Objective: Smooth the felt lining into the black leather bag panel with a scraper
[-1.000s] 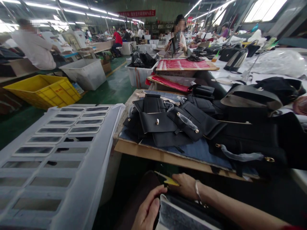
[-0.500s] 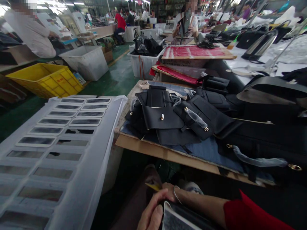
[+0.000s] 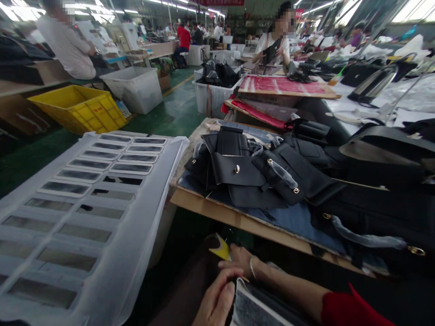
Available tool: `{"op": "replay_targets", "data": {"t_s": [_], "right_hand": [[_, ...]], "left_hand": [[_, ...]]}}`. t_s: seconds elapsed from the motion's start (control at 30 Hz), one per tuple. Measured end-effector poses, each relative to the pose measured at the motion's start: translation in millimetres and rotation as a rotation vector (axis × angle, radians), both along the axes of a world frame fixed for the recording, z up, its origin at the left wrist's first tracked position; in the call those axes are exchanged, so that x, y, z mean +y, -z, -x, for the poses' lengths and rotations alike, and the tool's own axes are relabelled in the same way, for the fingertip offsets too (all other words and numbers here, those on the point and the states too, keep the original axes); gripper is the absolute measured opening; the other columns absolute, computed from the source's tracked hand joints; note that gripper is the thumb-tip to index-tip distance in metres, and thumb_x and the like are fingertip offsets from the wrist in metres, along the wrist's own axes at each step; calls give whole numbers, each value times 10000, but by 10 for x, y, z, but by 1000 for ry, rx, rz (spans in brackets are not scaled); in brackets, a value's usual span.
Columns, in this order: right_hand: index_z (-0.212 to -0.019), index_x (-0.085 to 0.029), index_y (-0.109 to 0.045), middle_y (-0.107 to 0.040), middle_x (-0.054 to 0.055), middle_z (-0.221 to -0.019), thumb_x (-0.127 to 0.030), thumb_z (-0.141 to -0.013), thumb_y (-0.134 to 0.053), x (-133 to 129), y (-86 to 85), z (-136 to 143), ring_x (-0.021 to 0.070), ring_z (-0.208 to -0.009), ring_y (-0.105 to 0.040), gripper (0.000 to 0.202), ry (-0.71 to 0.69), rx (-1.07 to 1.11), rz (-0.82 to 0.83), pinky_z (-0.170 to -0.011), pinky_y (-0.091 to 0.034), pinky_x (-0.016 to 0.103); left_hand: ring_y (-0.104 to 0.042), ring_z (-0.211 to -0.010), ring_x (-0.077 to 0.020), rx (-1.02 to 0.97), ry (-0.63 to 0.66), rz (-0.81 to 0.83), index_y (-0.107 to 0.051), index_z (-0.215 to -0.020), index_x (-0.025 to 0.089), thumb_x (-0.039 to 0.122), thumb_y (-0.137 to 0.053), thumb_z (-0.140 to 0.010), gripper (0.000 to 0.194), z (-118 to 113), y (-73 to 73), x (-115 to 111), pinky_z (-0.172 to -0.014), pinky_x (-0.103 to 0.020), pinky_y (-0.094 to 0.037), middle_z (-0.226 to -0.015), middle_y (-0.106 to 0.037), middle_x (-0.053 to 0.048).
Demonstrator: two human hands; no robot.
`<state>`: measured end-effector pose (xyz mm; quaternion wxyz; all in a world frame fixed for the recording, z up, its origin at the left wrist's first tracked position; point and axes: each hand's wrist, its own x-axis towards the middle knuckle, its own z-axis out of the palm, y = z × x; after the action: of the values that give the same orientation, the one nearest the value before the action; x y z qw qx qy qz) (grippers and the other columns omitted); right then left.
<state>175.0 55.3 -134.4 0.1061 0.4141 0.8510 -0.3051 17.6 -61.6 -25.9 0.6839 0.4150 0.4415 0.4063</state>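
Note:
Low in the head view, my left hand (image 3: 217,299) grips the near edge of a flat grey-and-black panel (image 3: 253,310) that lies across my lap. Just beyond it, my right hand (image 3: 240,260), with a thin bracelet on the wrist and a red sleeve further up the arm, pinches a small yellow piece (image 3: 220,248). Both hands are below the front edge of the wooden work board (image 3: 238,222). On that board lies a heap of black leather bag parts (image 3: 251,174) with gold fittings, on a blue sheet.
A white slotted plastic crate lid (image 3: 84,213) fills the left foreground. Behind it stand a yellow crate (image 3: 79,108) and white bins (image 3: 134,88) on the green floor. Red sheets on boards (image 3: 285,86) lie further back. Other people work at distant tables.
My right hand with the yellow piece has drawn slightly left and closer to my left hand. My left hand keeps its grip on the panel. The view has shifted a little.

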Motion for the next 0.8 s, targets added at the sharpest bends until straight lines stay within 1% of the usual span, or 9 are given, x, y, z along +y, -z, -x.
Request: {"op": "replay_targets", "data": {"t_s": [0.07,0.17,0.27,0.33,0.47,0.53,0.6,0.67,0.8], "right_hand": [[-1047,-129,-607,-630,27,-802,-642,-873,-608,192,-309,-190,149,-656,-594,542,113,2,50,-585,-501,291],[-1099,-147,-603,-651,40,-887,-771,-824,-525,370,-903,-485,200,-795,-611,686,127,112,146,-664,-485,300],[-1061,-175,-607,-649,49,-944,-790,-905,-185,314,-1449,-667,217,-863,-595,762,110,192,224,-720,-472,313],[-972,-184,-600,-631,44,-878,-726,-943,-82,196,-1678,-686,202,-801,-583,750,109,199,266,-687,-455,309],[-763,-192,-520,-586,51,-779,-683,-959,-231,22,-1799,-561,205,-745,-558,602,-41,96,63,-708,-401,339],[-764,-204,-510,-617,48,-818,-616,-986,-237,16,-1786,-482,196,-779,-581,543,-149,52,-47,-724,-391,326],[-775,-216,-513,-640,20,-796,-542,-1002,-292,50,-1780,-413,166,-725,-594,455,-181,32,-73,-635,-359,296],[-768,-219,-524,-650,7,-749,-486,-1000,-351,103,-1789,-349,154,-669,-591,393,-186,16,-120,-589,-306,306],[-720,-205,-554,-661,41,-709,-475,-1005,-335,221,-1814,-194,172,-654,-583,450,-267,17,-302,-673,-277,372]], "left_hand": [[-569,-1083,-226,-42,13,29,-537,-1285,185,709,-432,-956,627,12,-12,2,-963,-299,-409,-1201,-611,-92],[-554,-1142,-234,-88,8,49,-465,-1343,196,749,-442,-929,691,13,-25,-3,-988,-310,-405,-1275,-585,-95],[-549,-1178,-245,-139,-18,86,-319,-1453,203,760,-455,-917,785,-11,-24,-19,-1005,-330,-407,-1326,-559,-110],[-560,-1169,-245,-216,-55,122,-149,-1526,225,739,-494,-915,869,-34,-22,-34,-990,-340,-424,-1341,-548,-112],[-575,-1144,-220,-269,-139,117,66,-1547,241,706,-543,-914,993,-76,-11,-54,-1015,-321,-403,-1292,-584,-98],[-569,-1157,-218,-270,-180,108,95,-1545,248,686,-573,-911,1020,-98,11,-56,-1046,-324,-378,-1283,-590,-97],[-565,-1167,-225,-310,-218,84,129,-1539,271,652,-598,-914,1032,-120,49,-56,-1058,-347,-379,-1318,-567,-102],[-570,-1155,-223,-322,-249,35,148,-1535,294,634,-594,-925,1019,-140,96,-62,-1055,-359,-394,-1377,-522,-107],[-567,-1167,-197,-146,-320,-27,62,-1553,341,638,-542,-951,903,-158,189,-91,-1015,-297,-438,-1518,-374,-100]]}}
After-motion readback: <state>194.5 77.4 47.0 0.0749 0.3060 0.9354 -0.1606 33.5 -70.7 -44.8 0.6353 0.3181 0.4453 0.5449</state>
